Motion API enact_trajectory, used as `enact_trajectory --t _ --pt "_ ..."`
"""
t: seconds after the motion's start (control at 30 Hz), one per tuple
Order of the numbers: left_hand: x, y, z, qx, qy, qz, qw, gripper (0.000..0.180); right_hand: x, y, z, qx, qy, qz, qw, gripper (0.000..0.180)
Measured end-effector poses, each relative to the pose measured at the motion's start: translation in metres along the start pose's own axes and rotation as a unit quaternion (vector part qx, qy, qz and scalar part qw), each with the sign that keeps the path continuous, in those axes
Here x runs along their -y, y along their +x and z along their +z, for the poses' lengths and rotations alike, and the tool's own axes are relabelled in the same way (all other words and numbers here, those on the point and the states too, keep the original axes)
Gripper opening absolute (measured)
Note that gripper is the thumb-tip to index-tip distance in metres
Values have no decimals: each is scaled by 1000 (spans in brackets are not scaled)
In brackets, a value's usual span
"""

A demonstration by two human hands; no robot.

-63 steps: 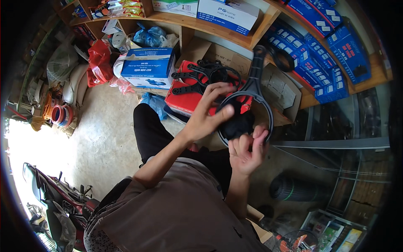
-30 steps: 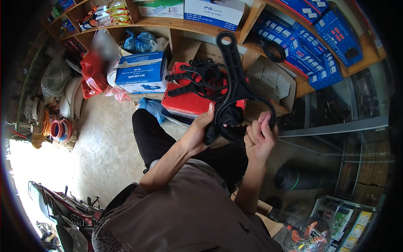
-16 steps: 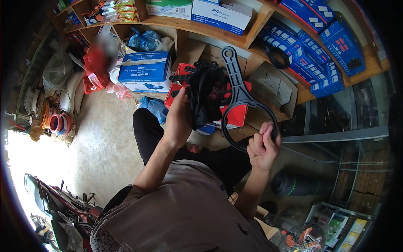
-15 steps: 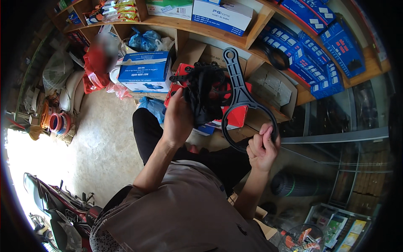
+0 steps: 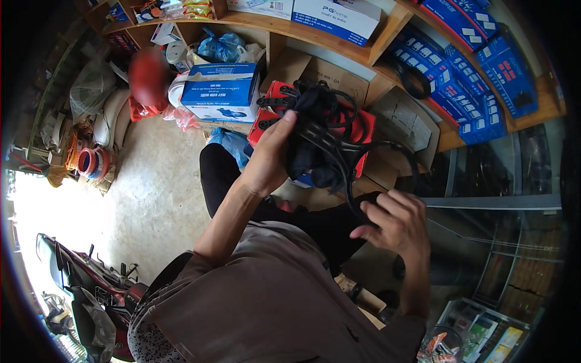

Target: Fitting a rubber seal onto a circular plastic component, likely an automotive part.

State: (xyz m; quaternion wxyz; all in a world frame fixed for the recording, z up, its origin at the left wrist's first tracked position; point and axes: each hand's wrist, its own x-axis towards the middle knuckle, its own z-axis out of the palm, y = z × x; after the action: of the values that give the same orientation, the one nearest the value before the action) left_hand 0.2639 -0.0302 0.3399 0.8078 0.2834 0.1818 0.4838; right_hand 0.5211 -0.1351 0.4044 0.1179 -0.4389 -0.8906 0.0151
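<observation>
My left hand (image 5: 270, 158) is closed round a dark bundle of black cloth (image 5: 310, 163) and the handle end of a black plastic filter housing wrench (image 5: 330, 142). Its fingers are mostly hidden behind the bundle. The wrench's large ring points toward my right side. By the ring's near edge, my right hand (image 5: 399, 227) has its thumb and fingers apart, gripping nothing; whether a fingertip touches the ring I cannot tell. Behind the bundle lies a red box (image 5: 363, 124), with more black ring-ended parts (image 5: 278, 101) over its far left side.
A blue and white carton (image 5: 221, 91) stands left of the red box, above a blue plastic bag (image 5: 229, 146). Wooden shelves (image 5: 339, 45) with blue packages (image 5: 445, 78) curve across the far side. A glass case (image 5: 502, 202) is at right, a motorbike (image 5: 85, 296) at lower left.
The wrench has tipped from upright to slanting, its handle now at my left hand. My right hand has let go of the ring and spread its fingers. The view has shifted slightly.
</observation>
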Motion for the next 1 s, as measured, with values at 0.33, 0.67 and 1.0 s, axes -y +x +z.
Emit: enact_trajectory --t 0.33,0.67,1.0 --pt "23 -8 9 -45 -3 23 999 51 5 13 49 -489 534 278 631 62" --pt "-26 -17 -15 -73 146 133 978 51 -20 -13 41 -536 613 338 472 36" --pt "-145 14 80 -1 718 232 656 30 -12 -14 46 -540 625 343 449 33"
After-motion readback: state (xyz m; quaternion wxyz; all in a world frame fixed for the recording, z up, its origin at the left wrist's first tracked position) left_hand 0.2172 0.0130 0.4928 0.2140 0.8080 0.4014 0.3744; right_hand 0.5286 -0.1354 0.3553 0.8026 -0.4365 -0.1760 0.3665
